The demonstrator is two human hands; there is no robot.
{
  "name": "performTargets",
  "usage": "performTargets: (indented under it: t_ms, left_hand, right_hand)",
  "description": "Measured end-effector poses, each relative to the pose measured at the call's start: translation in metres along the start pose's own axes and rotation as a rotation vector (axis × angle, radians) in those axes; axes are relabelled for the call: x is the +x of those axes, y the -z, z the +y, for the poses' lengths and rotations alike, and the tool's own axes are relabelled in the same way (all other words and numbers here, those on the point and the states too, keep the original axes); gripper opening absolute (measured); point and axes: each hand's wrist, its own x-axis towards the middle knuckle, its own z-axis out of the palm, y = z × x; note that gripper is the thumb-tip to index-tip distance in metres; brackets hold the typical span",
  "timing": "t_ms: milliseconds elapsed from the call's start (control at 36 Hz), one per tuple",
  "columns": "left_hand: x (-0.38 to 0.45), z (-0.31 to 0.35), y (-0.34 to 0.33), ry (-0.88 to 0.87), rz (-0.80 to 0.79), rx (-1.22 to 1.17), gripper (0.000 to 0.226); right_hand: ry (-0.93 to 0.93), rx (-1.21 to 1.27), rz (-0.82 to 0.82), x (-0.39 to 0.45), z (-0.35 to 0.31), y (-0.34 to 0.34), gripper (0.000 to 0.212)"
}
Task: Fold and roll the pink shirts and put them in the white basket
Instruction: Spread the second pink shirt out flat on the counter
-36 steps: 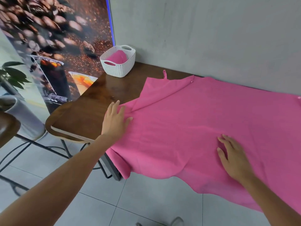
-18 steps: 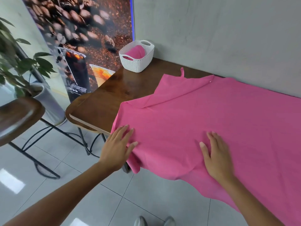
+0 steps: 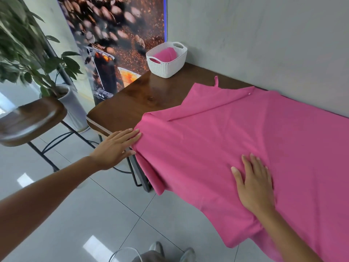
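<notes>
pink shirt [image 3: 236, 140]: spread out flat on the brown tabletop [image 3: 143, 99], with its near edge hanging over the side toward the floor. one part is folded over at the top left.
left hand [image 3: 113, 146]: flat, fingers [image 3: 130, 133] straight and close together. the tips touch the shirt's left edge by the tabletop's corner. it holds nothing.
right hand [image 3: 254, 184]: lies flat on the shirt near the hanging edge, fingers straight and a little spread. it presses the cloth and grips nothing.
white basket [image 3: 167, 60]: stands at the far corner of the tabletop by the wall, well apart from the hands. a rolled pink shirt [image 3: 166, 54] is inside it.
around: a stool [image 3: 32, 120] and a green plant [image 3: 28, 53] stand to the left, and a coffee poster [image 3: 113, 44] is behind the tabletop.
</notes>
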Motion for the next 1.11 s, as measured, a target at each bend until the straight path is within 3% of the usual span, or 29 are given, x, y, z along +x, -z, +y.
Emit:
performTargets:
  t_ms: [167,694,861,1000,1111]
  left_hand:
    - [0.008,0.027,-0.001,0.135,0.155,-0.249,0.07]
    - [0.021,0.045,0.015,0.12,0.115,-0.23,0.063]
    - [0.068,0.076,0.03,0.067,0.104,-0.251,0.062]
    - [0.126,0.097,0.033,0.125,0.039,-0.29,0.082]
    - [0.183,0.108,0.037,0.144,0.006,-0.321,0.064]
  right_hand:
    - [0.008,-0.012,-0.001,-0.002,0.017,0.003,0.08]
    - [0.005,-0.012,-0.021,-0.006,0.043,0.015,0.084]
    - [0.028,0.003,0.008,0.013,0.041,0.019,0.078]
    - [0.034,-0.006,0.009,0.029,0.035,0.025,0.077]
    - [0.014,-0.008,0.005,0.044,0.031,0.031,0.078]
